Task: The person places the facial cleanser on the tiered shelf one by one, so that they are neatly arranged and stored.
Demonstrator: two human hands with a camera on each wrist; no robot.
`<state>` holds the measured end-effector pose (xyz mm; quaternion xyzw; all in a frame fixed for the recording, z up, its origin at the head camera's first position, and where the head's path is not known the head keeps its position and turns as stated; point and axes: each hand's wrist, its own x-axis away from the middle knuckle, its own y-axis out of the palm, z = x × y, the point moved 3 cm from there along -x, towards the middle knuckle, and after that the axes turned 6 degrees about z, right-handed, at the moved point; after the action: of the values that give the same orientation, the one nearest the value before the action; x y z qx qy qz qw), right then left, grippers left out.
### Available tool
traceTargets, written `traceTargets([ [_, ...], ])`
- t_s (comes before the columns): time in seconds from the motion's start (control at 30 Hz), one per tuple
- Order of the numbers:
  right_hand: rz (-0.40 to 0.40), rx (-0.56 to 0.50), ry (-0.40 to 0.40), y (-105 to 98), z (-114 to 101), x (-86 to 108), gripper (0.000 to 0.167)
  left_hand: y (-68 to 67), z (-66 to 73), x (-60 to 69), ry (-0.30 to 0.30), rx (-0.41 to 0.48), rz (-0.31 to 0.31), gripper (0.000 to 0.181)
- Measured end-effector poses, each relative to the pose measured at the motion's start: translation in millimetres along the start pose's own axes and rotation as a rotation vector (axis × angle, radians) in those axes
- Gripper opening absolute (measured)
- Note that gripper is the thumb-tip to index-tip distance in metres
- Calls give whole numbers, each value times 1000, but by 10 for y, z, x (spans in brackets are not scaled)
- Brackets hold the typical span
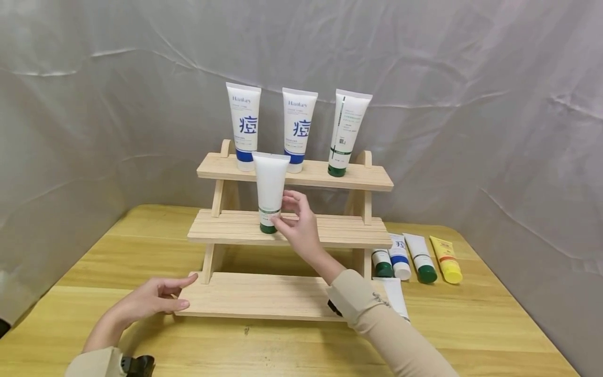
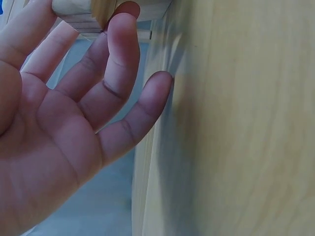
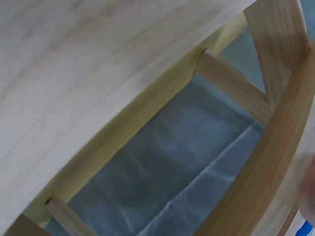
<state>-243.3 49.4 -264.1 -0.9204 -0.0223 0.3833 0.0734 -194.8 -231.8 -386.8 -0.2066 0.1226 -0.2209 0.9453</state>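
Observation:
A three-step wooden stand (image 1: pixel 264 296) is in the middle of the head view. At its middle step, my right hand (image 1: pixel 303 230) pinches a white tube (image 1: pixel 270 183) with a green cap near the cap; the tube stands upright, left of centre. My left hand (image 1: pixel 141 301) holds the left end of the bottom step, thumb at the front corner. In the left wrist view, the fingers of my left hand (image 2: pixel 74 123) bend up against the wooden end (image 2: pixel 78 9). Only a blurred edge of my right hand (image 3: pixel 308 194) shows in the right wrist view, beside the wooden boards (image 3: pixel 74 73).
On the top step stand two blue-banded tubes (image 1: pixel 245 120) (image 1: pixel 299 123) and a green-capped tube (image 1: pixel 347 125). Several tubes lie right of the stand, including a yellow tube (image 1: pixel 446 259); another white tube (image 1: pixel 394 296) is partly behind my right sleeve. Grey cloth (image 1: pixel 447 131) hangs behind.

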Motion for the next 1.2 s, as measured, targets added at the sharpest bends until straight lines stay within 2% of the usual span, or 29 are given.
traceTargets([
  [0.13, -1, 13, 59, -9, 47, 0, 39, 4, 1, 0, -17, 17, -4, 54],
  [0.37, -8, 8, 137, 98, 343, -44, 38, -1, 13, 1, -33, 27, 0, 54],
  [0.53, 5, 34, 182, 212, 346, -57, 35, 4, 10, 0, -37, 38, -7, 55],
  [0.73, -8, 55, 186, 322, 320, -58, 33, 0, 3, -6, -54, 25, -3, 56],
  [0.97, -16, 65, 194, 348, 315, -44, 33, -6, 14, -10, -49, 15, -6, 55],
  [1.2, -71, 26, 224, 352, 306, -23, 42, -4, 20, -7, -48, 3, -2, 55],
])
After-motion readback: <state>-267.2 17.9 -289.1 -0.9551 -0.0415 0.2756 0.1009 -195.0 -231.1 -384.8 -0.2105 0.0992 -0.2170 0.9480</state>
